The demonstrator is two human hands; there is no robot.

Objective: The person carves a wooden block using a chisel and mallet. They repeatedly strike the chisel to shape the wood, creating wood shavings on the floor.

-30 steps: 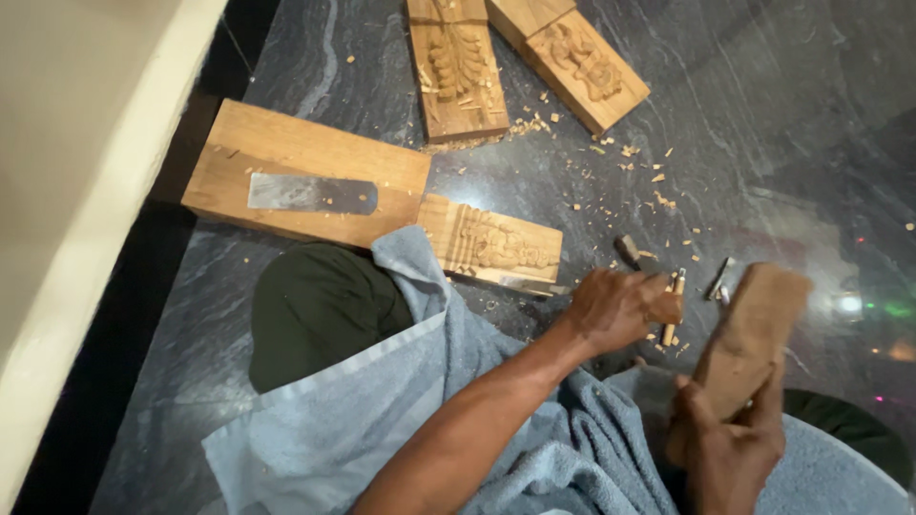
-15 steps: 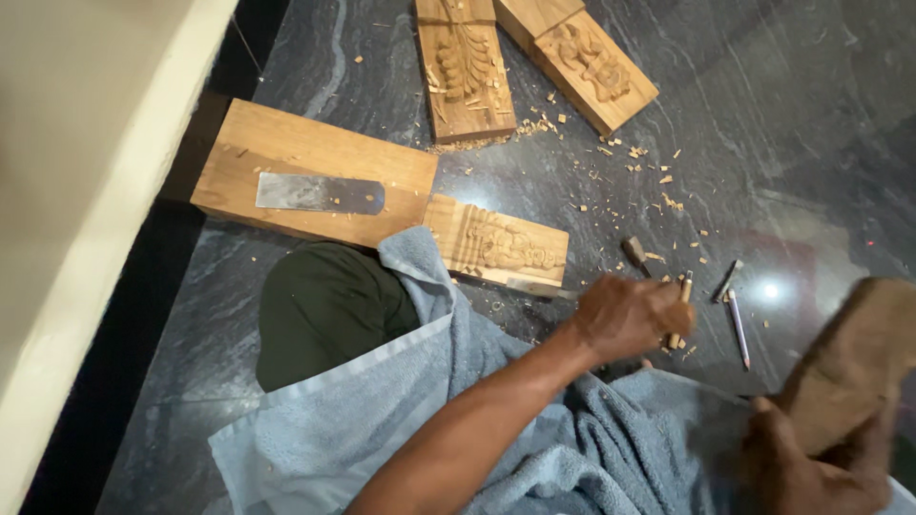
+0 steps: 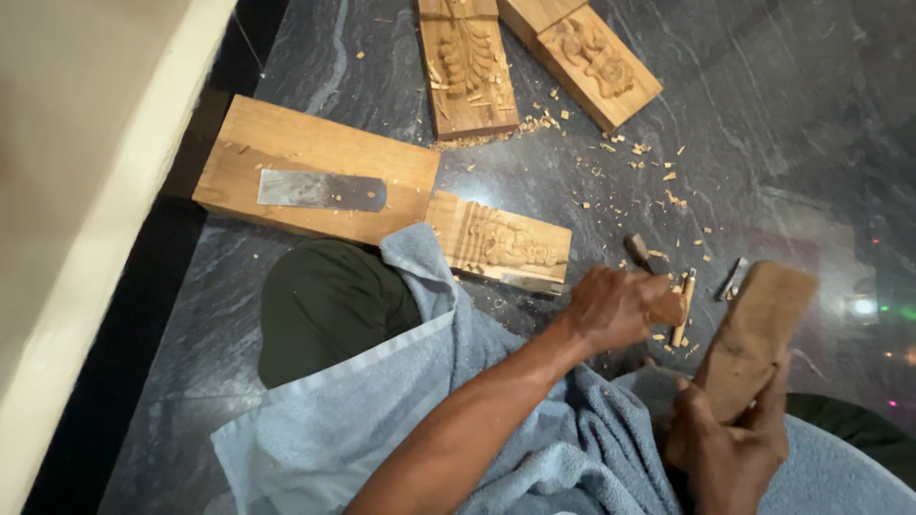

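Observation:
My left hand [image 3: 615,307] reaches over the blue towel [image 3: 534,448] on my lap down to the dark stone floor. Its fingers are closed on a small brown tool handle [image 3: 670,310] among several loose chisels. A pale-handled chisel [image 3: 682,307] lies right beside the fingers, and a metal chisel [image 3: 733,279] lies a little further right. My right hand [image 3: 730,448] grips the lower end of a thick wooden block [image 3: 759,329], held upright and tilted right. A carved wooden panel [image 3: 501,240] lies just left of my left hand, by my knee [image 3: 329,305].
A plain plank [image 3: 315,153] with a flat steel blade [image 3: 322,191] on it lies at the left. Two more carved panels [image 3: 468,67] [image 3: 587,57] lie at the top, with wood chips [image 3: 649,172] scattered around them. A pale wall edge [image 3: 86,238] runs down the left.
My right hand swung the wooden block out to the lower right, then brought it back up beside the chisels. My left hand stayed at the chisels on the floor.

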